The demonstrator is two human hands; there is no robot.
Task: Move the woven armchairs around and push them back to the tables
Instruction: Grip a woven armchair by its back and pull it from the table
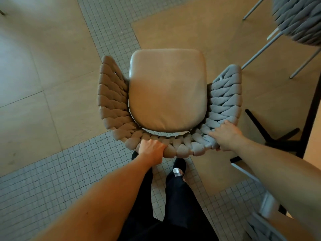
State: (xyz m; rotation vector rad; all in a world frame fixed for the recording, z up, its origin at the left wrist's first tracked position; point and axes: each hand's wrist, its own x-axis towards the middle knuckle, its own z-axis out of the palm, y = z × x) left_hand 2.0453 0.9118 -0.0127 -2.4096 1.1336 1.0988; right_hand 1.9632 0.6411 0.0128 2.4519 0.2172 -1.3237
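The woven armchair (169, 103) stands below the camera on tan floor tiles crossed by a band of small grey mosaic tiles (43, 180), its tan seat cushion (167, 91) facing up. The left hand (152, 150) grips the curved back rim, fingers curled over it; the right hand (225, 136) clasps the rim's right side. A second woven armchair (298, 20) stands at upper right, near a table's dark base (271, 134).

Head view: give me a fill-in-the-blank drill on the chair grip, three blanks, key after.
1. Both hands grip the woven armchair by the top of its ____.
2. The left hand and right hand hold the ____ chair.
3. The seat cushion has ____ lying on it.

Missing words: backrest; same; nothing
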